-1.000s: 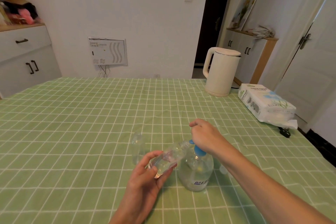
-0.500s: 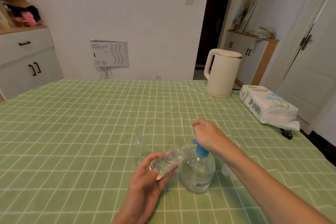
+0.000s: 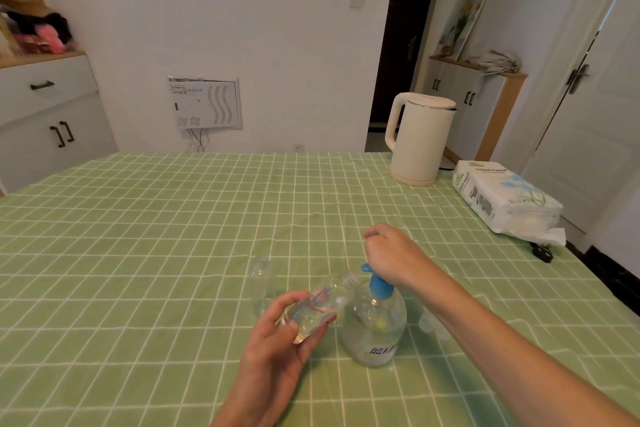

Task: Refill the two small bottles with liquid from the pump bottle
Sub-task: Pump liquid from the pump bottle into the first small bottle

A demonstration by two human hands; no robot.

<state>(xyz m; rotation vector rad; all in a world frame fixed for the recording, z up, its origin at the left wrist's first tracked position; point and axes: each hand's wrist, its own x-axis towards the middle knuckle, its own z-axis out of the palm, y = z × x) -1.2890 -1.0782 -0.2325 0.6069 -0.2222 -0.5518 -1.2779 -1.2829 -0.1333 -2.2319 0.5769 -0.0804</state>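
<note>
A round clear pump bottle [image 3: 374,329] with a blue pump head [image 3: 378,284] stands on the green checked tablecloth [image 3: 138,236]. My right hand [image 3: 391,255] rests on top of the pump head with its fingers curled down over it. My left hand [image 3: 277,347] grips a small clear bottle [image 3: 320,302], tilted, its open neck up against the blue spout; some clear liquid lies in it. A second small clear bottle [image 3: 261,284] stands upright just to the left, apart from both hands.
A cream electric kettle [image 3: 419,139] stands at the table's far right. A pack of tissue paper [image 3: 502,199] lies beside it near the right edge. Two small pale caps [image 3: 429,324] lie behind my right forearm. Cabinets stand along the walls.
The view has shifted slightly. Both hands keep their hold and the tilted bottle stays at the spout; no clear movement of the pump head.
</note>
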